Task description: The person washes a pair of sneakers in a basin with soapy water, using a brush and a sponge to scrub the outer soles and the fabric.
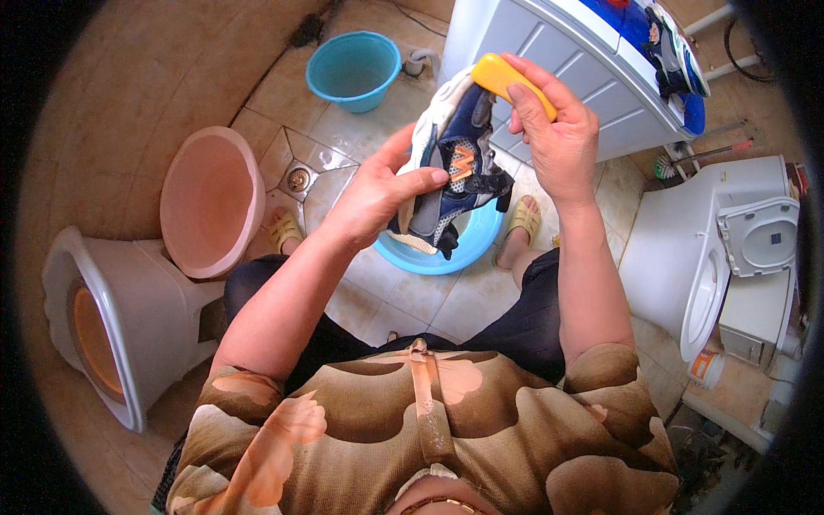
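A dark blue and grey sneaker (460,148) with a white sole and an orange mark on its side is held up in my left hand (386,190), the thumb pressed on its side. My right hand (553,122) grips a yellow brush or scrubber (512,84) by its smooth body, which touches the sneaker's upper end; bristles are not visible. Under the shoe, on the tiled floor between my feet, stands a light blue basin (476,241), partly hidden by the sneaker.
A teal basin (354,71) stands beyond a floor drain (298,179). At left a pink basin (212,203) leans by a white pedestal fixture (161,302). A white washing machine (566,71) carries other shoes (673,55); a toilet (676,257) and toilet brush (664,167) are at right.
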The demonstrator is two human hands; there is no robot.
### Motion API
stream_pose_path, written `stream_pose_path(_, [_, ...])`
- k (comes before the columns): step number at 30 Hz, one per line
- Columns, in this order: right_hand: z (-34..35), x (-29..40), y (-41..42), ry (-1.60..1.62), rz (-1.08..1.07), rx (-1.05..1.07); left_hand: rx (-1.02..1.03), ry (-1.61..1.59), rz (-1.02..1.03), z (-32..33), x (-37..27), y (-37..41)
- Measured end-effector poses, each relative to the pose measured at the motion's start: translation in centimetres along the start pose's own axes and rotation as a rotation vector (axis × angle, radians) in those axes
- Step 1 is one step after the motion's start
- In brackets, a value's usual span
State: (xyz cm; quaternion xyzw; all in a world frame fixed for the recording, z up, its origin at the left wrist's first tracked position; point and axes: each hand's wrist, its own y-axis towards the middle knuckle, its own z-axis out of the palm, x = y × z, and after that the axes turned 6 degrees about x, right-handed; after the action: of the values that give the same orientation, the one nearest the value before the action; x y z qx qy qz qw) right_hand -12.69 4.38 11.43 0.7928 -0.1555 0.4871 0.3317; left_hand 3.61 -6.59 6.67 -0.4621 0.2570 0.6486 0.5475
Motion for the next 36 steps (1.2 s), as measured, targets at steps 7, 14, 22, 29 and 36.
stream_pose_path(7, [0.1, -0.7, -0.1, -0.003, 0.061, -0.022, 0.013, 0.029, -0.014, -0.1, -0.2, 0.0])
stream_pose_path(14, [1.8, -0.2, -2.1, 0.083, 0.122, 0.143, -0.012, 0.067, 0.023, -0.1, 0.3, 0.1])
stream_pose_path(22, [0.7, 0.0, -0.6, 0.120, 0.161, 0.055, 0.003, -0.022, 0.000, 0.2, -0.5, 0.0])
stream_pose_path(29, [0.3, -0.7, 0.0, 0.203, 0.112, -0.005, 0.018, 0.002, -0.029, 0.4, -0.1, -0.5])
stream_pose_path(36, [2.4, -0.3, -2.0, -0.034, -0.114, 0.147, 0.012, -0.013, -0.058, -0.5, -0.3, -0.7])
